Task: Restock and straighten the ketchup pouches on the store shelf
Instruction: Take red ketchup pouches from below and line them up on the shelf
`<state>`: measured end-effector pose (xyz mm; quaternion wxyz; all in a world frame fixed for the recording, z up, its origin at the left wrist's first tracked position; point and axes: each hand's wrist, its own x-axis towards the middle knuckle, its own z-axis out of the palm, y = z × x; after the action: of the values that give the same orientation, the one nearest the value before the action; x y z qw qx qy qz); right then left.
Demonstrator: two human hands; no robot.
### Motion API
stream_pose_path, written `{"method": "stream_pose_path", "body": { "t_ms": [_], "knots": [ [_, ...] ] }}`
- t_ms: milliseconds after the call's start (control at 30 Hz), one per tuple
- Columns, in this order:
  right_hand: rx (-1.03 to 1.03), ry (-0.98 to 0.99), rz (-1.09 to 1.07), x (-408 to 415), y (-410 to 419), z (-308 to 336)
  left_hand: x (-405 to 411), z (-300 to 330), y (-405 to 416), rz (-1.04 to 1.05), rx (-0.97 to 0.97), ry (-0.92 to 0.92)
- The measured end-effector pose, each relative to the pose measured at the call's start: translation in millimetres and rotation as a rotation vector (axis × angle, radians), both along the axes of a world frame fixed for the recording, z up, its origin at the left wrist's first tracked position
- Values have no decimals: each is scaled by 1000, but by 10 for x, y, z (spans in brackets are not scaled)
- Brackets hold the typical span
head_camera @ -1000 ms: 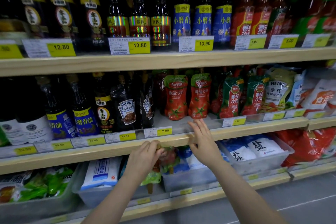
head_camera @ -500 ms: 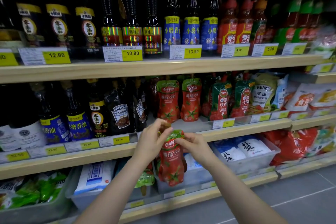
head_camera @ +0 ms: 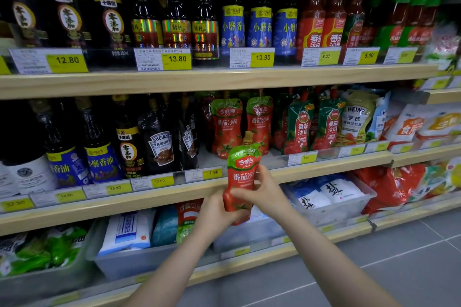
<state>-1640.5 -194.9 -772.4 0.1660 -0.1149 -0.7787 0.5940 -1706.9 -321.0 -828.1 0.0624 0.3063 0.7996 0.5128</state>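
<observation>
Pouch (head_camera: 241,177) of ketchup held upright w/ both hands, just in front of mid shelf (head_camera: 174,197) edge. Left hand (head_camera: 216,213) clamps its base; right hand (head_camera: 262,190) pinches its side. Likely soft, squishy, light; best gripped low, cap up.

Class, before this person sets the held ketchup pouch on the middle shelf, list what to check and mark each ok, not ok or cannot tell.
1. Held ketchup pouch gripped by left hand and right hand: ok.
2. Pouch upright, cap up: ok.
3. Label faces out: ok.
4. Bare space on the middle shelf before the matching pouches: ok.
5. Cap sealed: cannot tell.
</observation>
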Motion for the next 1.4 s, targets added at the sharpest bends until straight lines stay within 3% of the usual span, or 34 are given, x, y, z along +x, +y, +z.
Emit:
{"method": "stream_pose_path", "body": {
  "t_ms": [67,167,433,600,700,867,1067,1400],
  "knots": [
    [93,-23,-135,-5,-52,-88,20,16,52,-1,-24,59],
    [59,-1,-228,-11,14,-126,40,-4,70,19,-28,83],
    [76,26,-262,8,95,-194,65,-65,116,7,-32,-12],
    [86,39,-266,11,94,-201,50,-84,129,19,-69,36],
    [116,102,-270,-16,155,-46,-54,25,114,31,-118,212],
    [228,313,-314,-111,495,510,-438,273,1,210,-251,940],
    [389,323,-359,-406,761,651,-670,106,-61,232,-560,1091],
    [436,-17,-444,-836,1068,266,-763,-34,-41,288,-540,1192]
  ]
}}
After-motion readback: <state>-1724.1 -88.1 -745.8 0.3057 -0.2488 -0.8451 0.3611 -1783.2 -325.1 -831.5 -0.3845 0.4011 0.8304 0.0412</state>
